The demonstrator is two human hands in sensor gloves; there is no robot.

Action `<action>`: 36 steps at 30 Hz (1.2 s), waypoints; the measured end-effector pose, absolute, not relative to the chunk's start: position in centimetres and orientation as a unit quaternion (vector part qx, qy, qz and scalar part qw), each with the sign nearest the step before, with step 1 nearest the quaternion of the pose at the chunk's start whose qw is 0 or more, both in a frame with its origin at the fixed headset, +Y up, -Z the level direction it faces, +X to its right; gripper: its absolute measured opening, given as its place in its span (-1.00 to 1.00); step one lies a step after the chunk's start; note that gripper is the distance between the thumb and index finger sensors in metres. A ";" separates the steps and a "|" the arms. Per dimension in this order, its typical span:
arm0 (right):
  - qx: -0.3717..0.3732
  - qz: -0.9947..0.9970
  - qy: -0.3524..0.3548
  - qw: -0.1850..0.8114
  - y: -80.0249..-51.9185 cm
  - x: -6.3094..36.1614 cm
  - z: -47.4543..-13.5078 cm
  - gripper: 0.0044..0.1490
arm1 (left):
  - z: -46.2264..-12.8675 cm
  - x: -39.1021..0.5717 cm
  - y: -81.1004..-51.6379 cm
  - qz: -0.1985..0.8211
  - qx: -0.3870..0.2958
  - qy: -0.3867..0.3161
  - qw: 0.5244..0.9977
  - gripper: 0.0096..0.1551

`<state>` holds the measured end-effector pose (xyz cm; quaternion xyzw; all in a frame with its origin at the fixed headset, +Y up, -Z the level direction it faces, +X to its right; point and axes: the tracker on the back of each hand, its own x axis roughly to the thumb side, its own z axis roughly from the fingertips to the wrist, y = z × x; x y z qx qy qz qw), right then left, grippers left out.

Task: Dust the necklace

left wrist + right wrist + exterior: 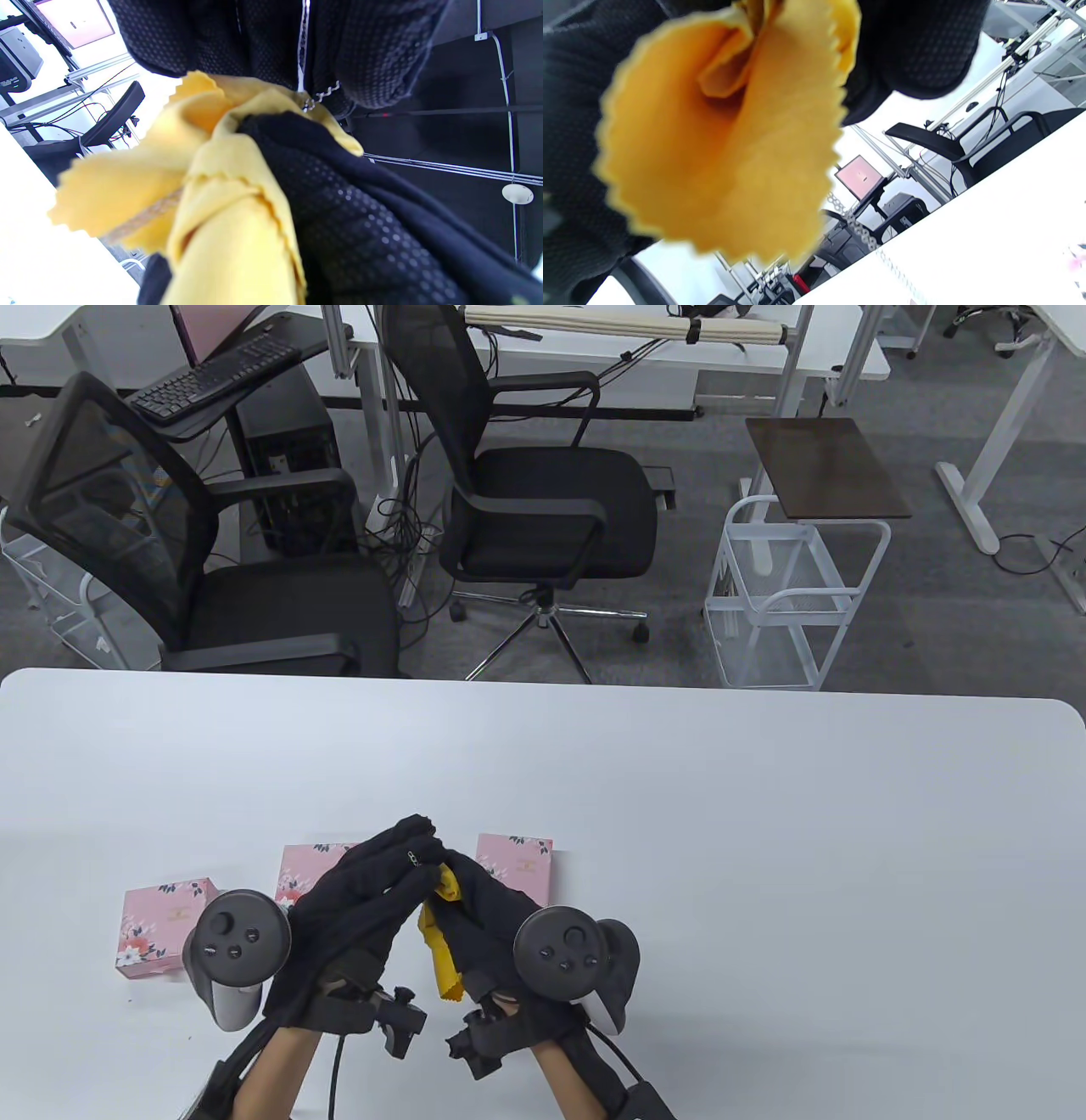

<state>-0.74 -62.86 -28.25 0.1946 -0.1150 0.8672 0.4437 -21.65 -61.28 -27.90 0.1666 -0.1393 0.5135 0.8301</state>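
My two gloved hands meet just above the table's near edge. My right hand (458, 891) grips a yellow cloth (441, 937), folded over its fingers; the cloth fills the left wrist view (203, 178) and the right wrist view (734, 140). My left hand (407, 853) closes over the top of the cloth and pinches a thin silver necklace chain (316, 99) against it. A stretch of the chain (859, 231) hangs out below the cloth toward the table. The chain cannot be made out in the table view.
Three pink floral boxes lie on the white table (679, 814) behind the hands: one at the left (157, 929), one partly hidden by my left hand (305, 869), one to the right (517, 861). Black office chairs (543, 500) stand beyond the far edge.
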 end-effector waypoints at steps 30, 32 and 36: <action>0.223 0.880 -0.099 0.408 -63.4 -1.3 -28.5 -0.49 | -27.7 -22.1 -60.8 0.513 0.184 -0.137 0.827 -0.62; 0.232 0.880 -0.084 0.406 -63.3 -1.5 -28.5 -0.50 | -27.7 -22.2 -60.9 0.510 0.186 -0.136 0.829 -0.61; 0.231 0.890 -0.101 0.380 -63.6 -1.5 -28.6 -0.50 | -27.7 -22.2 -60.8 0.521 0.183 -0.138 0.822 -0.62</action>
